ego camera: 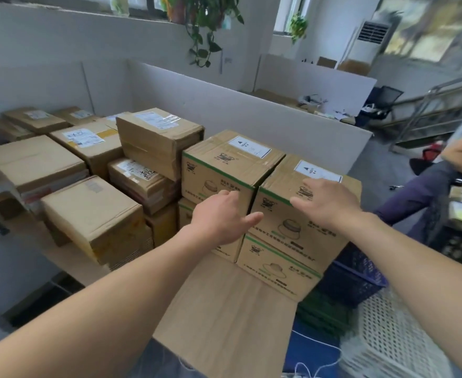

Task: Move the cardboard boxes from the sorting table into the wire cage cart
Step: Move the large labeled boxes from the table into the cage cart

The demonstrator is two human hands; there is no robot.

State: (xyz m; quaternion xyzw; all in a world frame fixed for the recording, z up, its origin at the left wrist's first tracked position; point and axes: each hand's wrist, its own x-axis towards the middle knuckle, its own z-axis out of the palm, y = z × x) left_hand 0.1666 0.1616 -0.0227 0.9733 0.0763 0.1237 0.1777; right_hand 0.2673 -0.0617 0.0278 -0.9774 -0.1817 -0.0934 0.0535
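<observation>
Several cardboard boxes stand stacked on the sorting table [68, 264]. At the near right are green-striped boxes two high. My right hand [326, 203] reaches over the top of the nearest upper green-striped box [300, 214], fingers spread and straight, at or just above its top. My left hand [221, 219] is open in front of the neighbouring green-striped box [224, 170], near the gap between the two, thumb pointing right. Neither hand grips anything. No wire cage cart is in view.
Plain labelled boxes [153, 140] fill the table's left and back against a grey partition [251, 110]. A flat cardboard sheet [232, 317] lies in front. Blue [355, 279] and white [393, 336] plastic crates stand at the lower right. A seated person [459, 156] is at the right edge.
</observation>
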